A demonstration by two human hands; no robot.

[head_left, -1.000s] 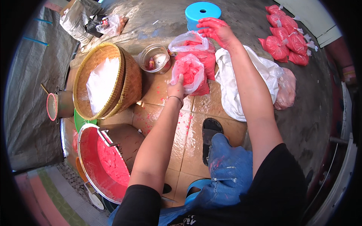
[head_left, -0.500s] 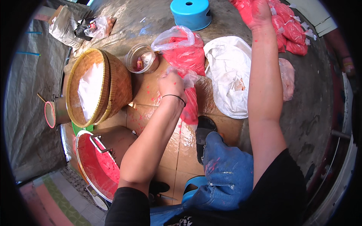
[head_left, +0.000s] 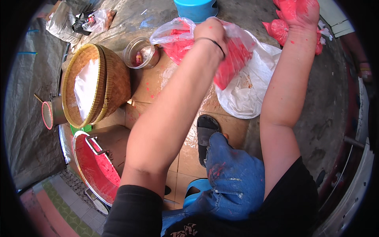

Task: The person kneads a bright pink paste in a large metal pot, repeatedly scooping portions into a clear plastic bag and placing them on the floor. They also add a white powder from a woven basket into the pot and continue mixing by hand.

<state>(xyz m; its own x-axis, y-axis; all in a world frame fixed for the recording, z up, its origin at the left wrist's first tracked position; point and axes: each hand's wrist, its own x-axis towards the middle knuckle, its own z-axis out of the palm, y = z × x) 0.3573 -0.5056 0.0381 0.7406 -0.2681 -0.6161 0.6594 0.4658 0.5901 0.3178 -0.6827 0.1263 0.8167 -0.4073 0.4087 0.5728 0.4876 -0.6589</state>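
My left hand (head_left: 209,31) grips the top of a clear plastic bag of pink stuff (head_left: 233,59), lifted and tilted over a white sack (head_left: 248,98). Another open pink-filled bag (head_left: 175,47) stands just behind and left of it. My right hand (head_left: 300,14), stained pink, reaches to the top right edge over a pile of knotted pink bags (head_left: 278,31); its fingers are not clearly visible. A clear round container (head_left: 148,55) with a small bottle inside sits left of the bags. A big metal pot (head_left: 83,158) holding pink paste is at the lower left.
Two stacked woven baskets (head_left: 110,103) with white plastic inside stand at left, beside a smaller pot (head_left: 53,112). A blue stool (head_left: 195,12) is at the back; another (head_left: 191,185) is by my leg. Sacks and bags (head_left: 63,23) lie at upper left. My sandalled foot (head_left: 207,130) is centre.
My left hand has moved up and away with the bag, now beside the other bag. My right hand has moved up and right onto the pile of knotted bags.
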